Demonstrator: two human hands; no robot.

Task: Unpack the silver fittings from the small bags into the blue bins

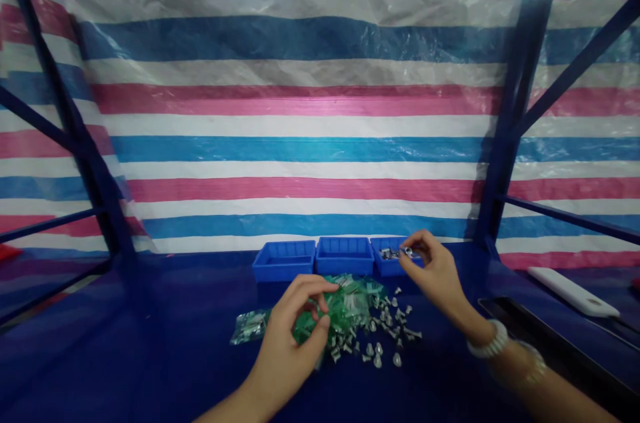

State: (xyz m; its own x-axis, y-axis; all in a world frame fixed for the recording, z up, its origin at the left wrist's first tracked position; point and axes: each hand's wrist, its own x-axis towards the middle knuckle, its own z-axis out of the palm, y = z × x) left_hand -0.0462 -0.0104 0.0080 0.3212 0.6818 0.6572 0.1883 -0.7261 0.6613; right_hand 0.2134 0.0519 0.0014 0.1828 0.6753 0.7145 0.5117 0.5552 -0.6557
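Note:
My right hand [434, 271] is over the right blue bin [397, 268], thumb and fingertips pinched round a small silver screw [408, 252]. More small metal parts [387, 253] lie inside that bin. My left hand [293, 336] hovers at the near left side of a heap of green plastic packets [350, 303]. Its fingers are curved and apart from the thumb, with nothing visible between them. Loose silver screws [387, 323] with wide heads are scattered to the right of the packets and in front of them. Part of the heap is hidden behind my left hand.
Two more blue bins, a left one [285, 271] and a middle one [345, 266], stand in the row. One packet [250, 327] lies apart at left. On the right are a white oblong device [573, 291] and a dark flat panel [550, 343]. Blue frame posts [510, 116] flank the table.

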